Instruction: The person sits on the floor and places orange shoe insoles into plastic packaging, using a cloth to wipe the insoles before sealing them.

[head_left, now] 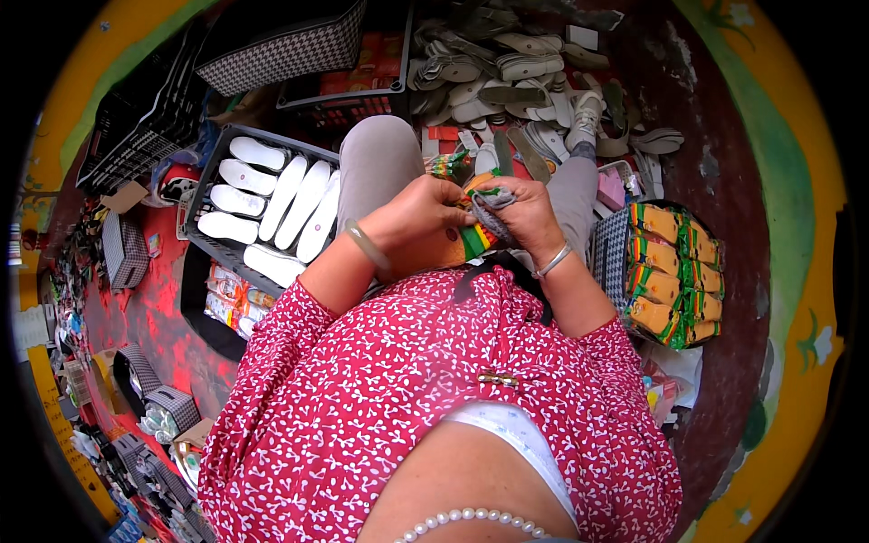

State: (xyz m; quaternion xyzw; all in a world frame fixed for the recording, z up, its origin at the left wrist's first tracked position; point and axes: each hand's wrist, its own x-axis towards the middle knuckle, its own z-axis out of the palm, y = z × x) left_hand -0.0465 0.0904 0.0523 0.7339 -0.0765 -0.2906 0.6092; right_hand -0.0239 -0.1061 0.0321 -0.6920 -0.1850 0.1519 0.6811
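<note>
Both hands working a striped insole over the lap

The left hand closes its grip on the orange insole with green, yellow and red stripes; the right hand pinches a grey fabric piece against its top edge; likely mid-fitting, calling for steady alignment; white insoles fill a black crate to the left; finished pairs sit in a checked box to the right.

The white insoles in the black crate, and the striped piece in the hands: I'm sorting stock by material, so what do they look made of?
White insoles: probably foam or felt, matte and smooth. Striped piece: looks like woven fabric, with green, yellow and red bands. Black crate: seemingly rigid plastic.
</note>
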